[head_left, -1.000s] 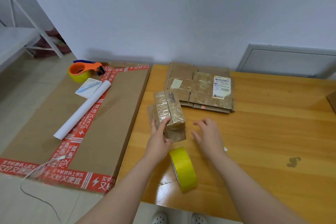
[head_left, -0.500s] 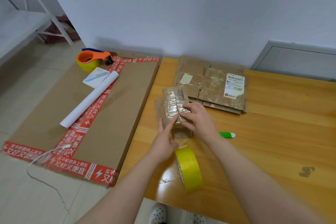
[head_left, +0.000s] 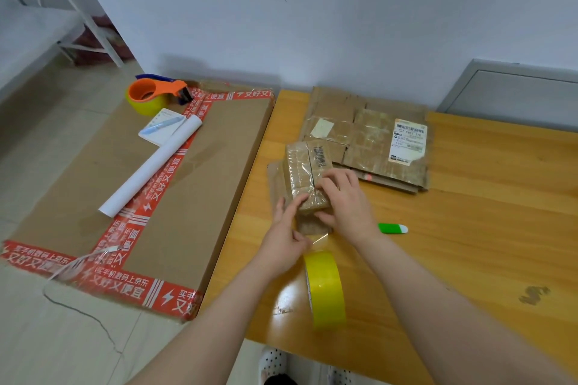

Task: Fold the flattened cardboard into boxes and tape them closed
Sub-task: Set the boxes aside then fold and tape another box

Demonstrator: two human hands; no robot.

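Right in the middle of the head view, the only 1 given, a small taped box [head_left: 308, 170] sits near the left edge of a wooden table [head_left: 469, 244], lying on a flat piece of cardboard [head_left: 274, 180]. Both hands meet at its near end. The right hand [head_left: 347, 201] grips that end, fingers curled over the top and thumb tucked beneath. The left hand [head_left: 283, 244] lays its forefinger straight along the near left corner of the box. Its other fingers are curled lower down, and I cannot tell whether they hold anything. A strip of clear tape [head_left: 319, 239] shows just below the box, above a yellow tape roll [head_left: 327, 289] standing on edge between the 2 forearms.

Just behind the box lies a stack of flattened cardboard [head_left: 369, 141] bearing a white shipping label. A green and white marker [head_left: 392, 228] lies on the table just right of the right wrist.

Left of the table lies a large flat carton [head_left: 194, 172] edged with red printed tape. On it rest an orange tape dispenser [head_left: 153, 95], a notepad [head_left: 156, 131] with a pen on it, and a white paper roll [head_left: 150, 167]. A grey panel [head_left: 516, 94] leans against the wall at far right.
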